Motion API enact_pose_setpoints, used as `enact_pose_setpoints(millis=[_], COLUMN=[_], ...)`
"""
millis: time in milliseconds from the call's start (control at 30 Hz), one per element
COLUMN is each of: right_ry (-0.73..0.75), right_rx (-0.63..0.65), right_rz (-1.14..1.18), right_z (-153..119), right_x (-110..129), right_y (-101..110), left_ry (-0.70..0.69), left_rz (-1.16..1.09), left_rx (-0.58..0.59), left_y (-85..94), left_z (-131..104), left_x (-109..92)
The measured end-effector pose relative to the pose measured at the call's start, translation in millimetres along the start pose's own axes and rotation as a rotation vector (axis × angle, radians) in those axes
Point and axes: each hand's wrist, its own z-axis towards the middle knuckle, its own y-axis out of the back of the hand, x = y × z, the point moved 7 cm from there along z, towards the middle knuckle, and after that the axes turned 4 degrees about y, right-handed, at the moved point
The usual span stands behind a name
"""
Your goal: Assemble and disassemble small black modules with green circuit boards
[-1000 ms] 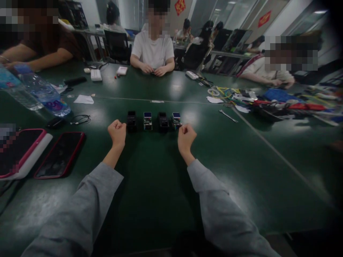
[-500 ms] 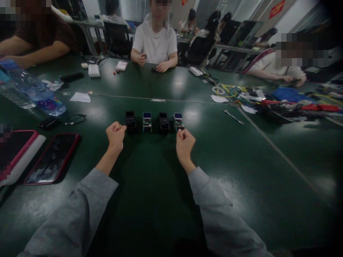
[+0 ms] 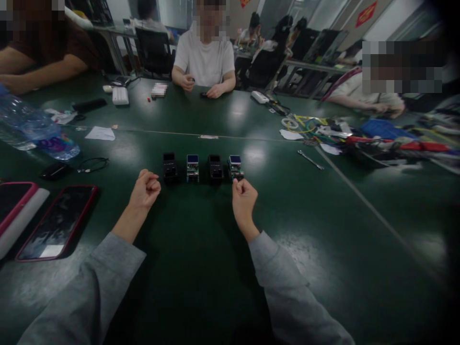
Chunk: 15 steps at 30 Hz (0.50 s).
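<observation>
Note left hand (image 3: 145,188) clenched beside black-cased device (image 3: 170,168) and right hand (image 3: 245,200) clenched near bare circuit-board device (image 3: 235,166) on green table (image 3: 197,268). Avoid pushing forward: liable to displace either device.

Between the grey sleeves (image 3: 291,282), a lane of table (image 3: 196,268) runs forward to a row of four devices (image 3: 215,168), which blocks straight passage; gaps between units are narrow. The right hand (image 3: 245,196) obstructs the near side of the rightmost circuit-board device (image 3: 235,166); contact cannot be determined. Broad room extends rightward, bounded by the wrench (image 3: 311,160) and cable pile (image 3: 381,139) farther off. Leftward, beyond the left hand (image 3: 144,188), the phone (image 3: 59,218) obstructs.
</observation>
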Motion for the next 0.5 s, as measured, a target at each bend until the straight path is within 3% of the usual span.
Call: enact_pose_setpoints(millis=[100, 233, 367, 500], right_ry=[-0.012, -0.069, -0.343, -0.592], right_rx=[0.024, 0.075, 0.25, 0.445], right_rz=[0.035, 0.127, 0.487, 0.815], right_z=[1, 3, 0, -11], right_x=[-3, -14, -30, -22], right_y=[-2, -8, -28, -44], left_ry=[0.083, 0.099, 0.096, 0.084], left_rz=[-0.143, -0.141, -0.128, -0.139], left_rx=[-0.012, 0.017, 0.126, 0.207], left_y=[2.8, 1.7, -4.4, -8.8], left_z=[-1, -4, -11, -23], left_x=[2, -2, -6, -8])
